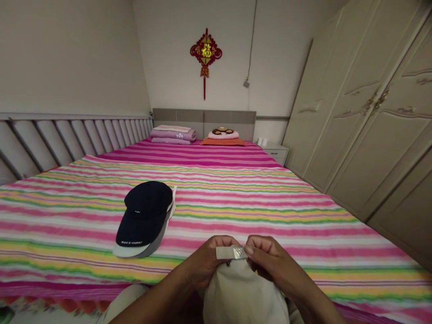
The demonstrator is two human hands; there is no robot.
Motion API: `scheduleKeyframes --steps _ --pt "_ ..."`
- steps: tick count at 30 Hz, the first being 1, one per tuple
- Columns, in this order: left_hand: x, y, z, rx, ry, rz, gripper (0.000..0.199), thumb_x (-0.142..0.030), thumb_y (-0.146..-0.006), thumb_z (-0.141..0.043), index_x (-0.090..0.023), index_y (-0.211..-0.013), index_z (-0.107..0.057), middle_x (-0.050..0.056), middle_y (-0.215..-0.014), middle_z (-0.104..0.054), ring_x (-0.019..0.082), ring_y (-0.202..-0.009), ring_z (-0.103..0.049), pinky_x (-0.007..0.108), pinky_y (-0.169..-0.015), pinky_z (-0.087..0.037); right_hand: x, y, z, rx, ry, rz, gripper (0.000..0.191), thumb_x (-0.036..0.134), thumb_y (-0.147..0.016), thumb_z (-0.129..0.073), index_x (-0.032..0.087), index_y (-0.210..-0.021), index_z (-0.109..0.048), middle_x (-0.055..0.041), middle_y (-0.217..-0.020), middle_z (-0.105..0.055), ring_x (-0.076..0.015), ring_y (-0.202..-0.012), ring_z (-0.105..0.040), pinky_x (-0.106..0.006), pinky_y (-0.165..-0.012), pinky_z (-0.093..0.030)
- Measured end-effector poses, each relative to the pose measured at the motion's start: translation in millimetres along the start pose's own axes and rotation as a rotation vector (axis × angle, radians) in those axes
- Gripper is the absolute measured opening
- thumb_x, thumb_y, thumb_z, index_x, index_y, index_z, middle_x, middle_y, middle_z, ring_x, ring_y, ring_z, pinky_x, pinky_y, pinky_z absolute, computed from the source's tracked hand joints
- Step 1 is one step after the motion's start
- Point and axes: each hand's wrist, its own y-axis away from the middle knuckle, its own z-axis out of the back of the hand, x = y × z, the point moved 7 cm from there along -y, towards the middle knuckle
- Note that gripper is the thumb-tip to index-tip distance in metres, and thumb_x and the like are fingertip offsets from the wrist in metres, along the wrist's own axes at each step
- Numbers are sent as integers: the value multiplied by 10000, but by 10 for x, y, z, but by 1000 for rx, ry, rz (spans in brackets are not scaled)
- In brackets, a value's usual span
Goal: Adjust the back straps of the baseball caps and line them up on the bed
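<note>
Close in front of me is a cream cap, its crown toward my body. Its back strap runs through a metal buckle. My left hand is closed on the strap's left side, and my right hand pinches at the buckle's right end with thumb and fingers. The cap's brim is hidden. To the left on the bed lies a dark navy cap, stacked on a lighter cap whose pale brim shows beneath.
A striped bedsheet covers the bed. Folded purple bedding and a pink pillow lie by the headboard. Metal radiator bars line the left; a wardrobe and nightstand stand right.
</note>
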Motion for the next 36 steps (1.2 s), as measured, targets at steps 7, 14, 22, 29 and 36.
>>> scheduleKeyframes --steps 7,14,22,29,36 --pt "11 -7 -70 71 -45 -73 201 -259 -548 -686 -114 -573 -548 6 -505 -545 59 -405 -422 175 -411 -294 -74 2 -20 -71 -284 -34 277 353 -673 -627 166 -555 -461 23 -471 -544 -43 -338 -349 -169 -352 -229" --pt "-103 -19 29 44 120 -138 196 -263 -563 -668 -111 -531 -548 -32 -413 -438 41 -349 -353 168 -377 -263 -135 -36 274 -264 -679 73 258 324 -688 -630 178 -529 -488 35 -454 -499 -97 -448 -464 -219 -477 -396" --pt "-157 -20 147 -14 171 -194 286 -372 -599 -687 -104 -575 -590 -20 -429 -485 60 -368 -421 181 -408 -337 -145 -56 602 -388 -670 149 201 320 -639 -693 166 -620 -566 35 -523 -524 -64 -426 -421 -191 -420 -401" --pt "-224 -283 379 -179 333 160 339 -460 -716 -545 -129 -650 -576 26 -501 -572 153 -465 -546 305 -567 -458 -82 -424 927 -503 -657 26 171 209 -795 -539 157 -634 -561 15 -519 -564 -78 -446 -515 -180 -434 -454" --pt "-568 -845 1228 -369 304 -18 204 -265 -764 -538 -141 -602 -527 6 -479 -573 126 -421 -529 269 -543 -458 -456 -933 1255 -518 -463 -68 220 254 -830 -486 174 -633 -541 -19 -586 -608 -122 -559 -589 -250 -540 -487"
